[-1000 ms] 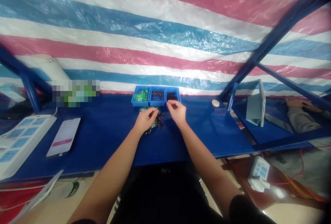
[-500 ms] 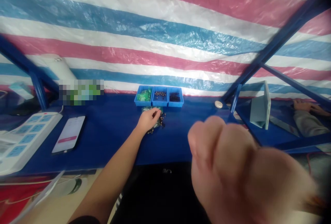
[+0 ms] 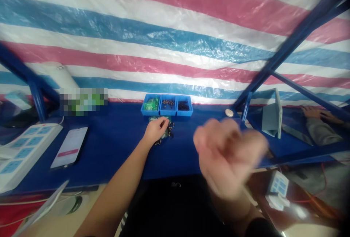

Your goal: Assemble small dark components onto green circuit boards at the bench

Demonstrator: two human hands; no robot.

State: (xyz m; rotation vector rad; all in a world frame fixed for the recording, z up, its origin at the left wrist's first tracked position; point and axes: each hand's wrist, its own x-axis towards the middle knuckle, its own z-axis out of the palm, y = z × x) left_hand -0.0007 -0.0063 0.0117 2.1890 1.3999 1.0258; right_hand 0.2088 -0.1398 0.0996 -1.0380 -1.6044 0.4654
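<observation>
My left hand point(image 3: 156, 130) lies on the table over a small greenish bag or board point(image 3: 153, 119), its fingers curled and pinched together. What is between those fingertips is hidden. Small dark and brass-coloured pieces, perhaps screws point(image 3: 171, 129), are scattered just right of the hand. Raised close to the camera, my right hand point(image 3: 226, 156) is smeared by motion; its fingers are curled into a fist and nothing shows in it. Beyond my left hand stand three joined blue bins: one with green plastic packets point(image 3: 151, 104), one with small brass-and-dark parts point(image 3: 168, 103), one with black screw-like pieces point(image 3: 183, 105).
On the left of the blue table point(image 3: 109, 149) are a phone point(image 3: 69, 147) and a white power strip point(image 3: 30, 153). A round cream disc point(image 3: 229, 113) lies at right. Past the blue frame stand a tablet in a case point(image 3: 273, 115) and another person's hands point(image 3: 313, 113).
My right hand has moved down and away from the camera, looking smaller now and still curled. My left hand stays at the same spot. The view has shifted slightly.
</observation>
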